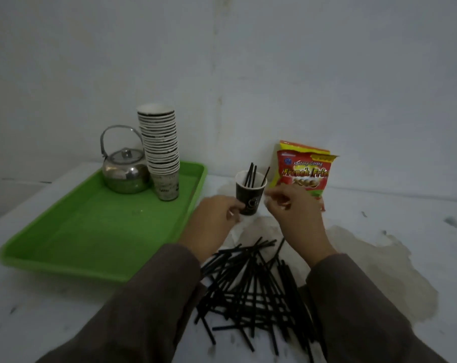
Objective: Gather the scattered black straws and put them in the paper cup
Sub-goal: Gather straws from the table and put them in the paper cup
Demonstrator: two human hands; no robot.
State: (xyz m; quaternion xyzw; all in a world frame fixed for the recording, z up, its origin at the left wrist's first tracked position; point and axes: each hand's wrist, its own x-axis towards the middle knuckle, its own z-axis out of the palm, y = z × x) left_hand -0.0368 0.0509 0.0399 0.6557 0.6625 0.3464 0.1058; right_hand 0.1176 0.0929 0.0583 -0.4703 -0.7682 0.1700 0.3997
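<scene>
Straws [251, 286]: most piled just before cup [249, 196], few upright inside. Left hand [217, 221] grips cup side. Right hand [290, 205] beside cup, fingers curled, apparently empty. Next: grab bundle, feed in.

One view is all I've got, the head camera, worn up on the person and looking forward and down across a white table [65, 310]. It's wide-angle: the wall [300, 61] fills the whole upper half, and the table edges bow outward. Both sleeves come in from the bottom edge, so the lens sits close above the arms, with the left hand [214, 221] and right hand [293, 208] near centre frame. A green tray [65, 247] lies left of centre, a snack bag [304, 166] right, against the wall.
</scene>
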